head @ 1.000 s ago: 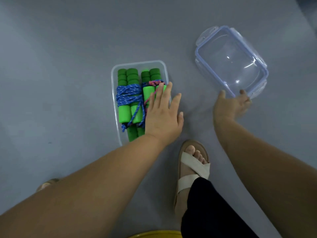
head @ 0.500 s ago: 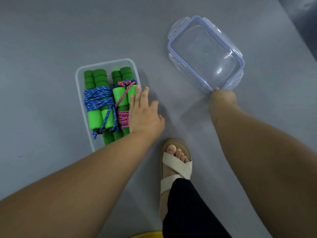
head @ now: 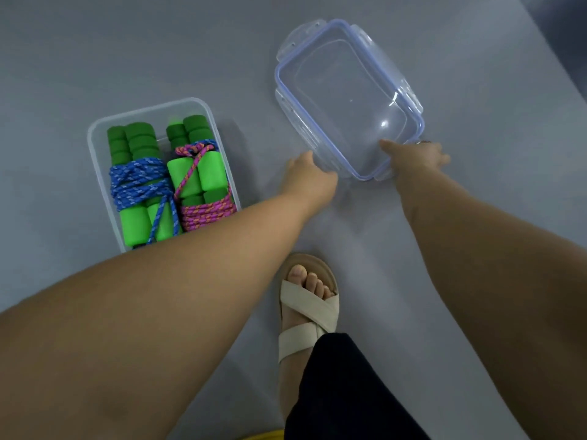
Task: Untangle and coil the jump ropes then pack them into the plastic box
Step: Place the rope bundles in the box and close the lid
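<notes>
A clear plastic box [head: 95,154] sits on the grey floor at the left. Inside it lie two coiled jump ropes with green foam handles: a blue rope [head: 139,182] on the left and a pink rope [head: 206,209] on the right. The clear lid [head: 346,100] with a blue rim lies upside down at the upper right. My left hand [head: 308,177] grips the lid's near left edge. My right hand [head: 413,157] grips its near right corner. The fingertips of both hands are hidden under the lid.
My foot in a beige sandal [head: 306,300] stands on the grey floor [head: 476,58] below the lid, with a dark trouser leg [head: 343,392] above it. A yellow object [head: 263,436] shows at the bottom edge.
My left hand has left the box with the ropes and moved right to the lid's edge. My right hand stays on the lid's near corner.
</notes>
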{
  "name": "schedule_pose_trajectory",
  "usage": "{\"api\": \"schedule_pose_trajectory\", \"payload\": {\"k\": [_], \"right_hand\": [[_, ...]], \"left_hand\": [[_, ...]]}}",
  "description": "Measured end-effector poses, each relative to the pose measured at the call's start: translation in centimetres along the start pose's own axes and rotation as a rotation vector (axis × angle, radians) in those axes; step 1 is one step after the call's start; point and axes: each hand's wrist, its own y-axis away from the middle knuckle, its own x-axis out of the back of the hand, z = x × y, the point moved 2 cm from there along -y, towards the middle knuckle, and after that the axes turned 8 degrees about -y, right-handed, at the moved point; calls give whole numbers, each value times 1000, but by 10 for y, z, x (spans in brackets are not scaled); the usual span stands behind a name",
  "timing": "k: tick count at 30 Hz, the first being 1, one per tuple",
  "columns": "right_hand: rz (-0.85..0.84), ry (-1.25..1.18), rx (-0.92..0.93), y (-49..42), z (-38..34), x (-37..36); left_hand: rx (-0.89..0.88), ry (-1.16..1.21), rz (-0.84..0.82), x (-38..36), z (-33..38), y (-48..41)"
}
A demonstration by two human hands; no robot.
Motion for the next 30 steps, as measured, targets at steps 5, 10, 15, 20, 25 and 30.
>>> {"api": "schedule_pose_trajectory", "payload": {"k": [5, 10, 15, 20, 25, 30], "right_hand": [[-167, -622, 12, 16, 19, -9], [-564, -1140, -82, 80, 39, -8], [-783, -1166, -154, 116, 39, 11], [-811, -1132, -81, 134, 16, 11], [-756, -748, 264, 193, -9, -30], [-621, -286, 595, 229, -9, -74]], "left_hand": [[185, 445, -17, 1, 7, -14], [214, 762, 118, 23, -1, -13], [66, 894, 48, 66, -6, 29], [0, 865, 46, 114, -55, 88], [84, 861, 140, 139, -135, 129], [263, 766, 319, 141, -198, 126]]}}
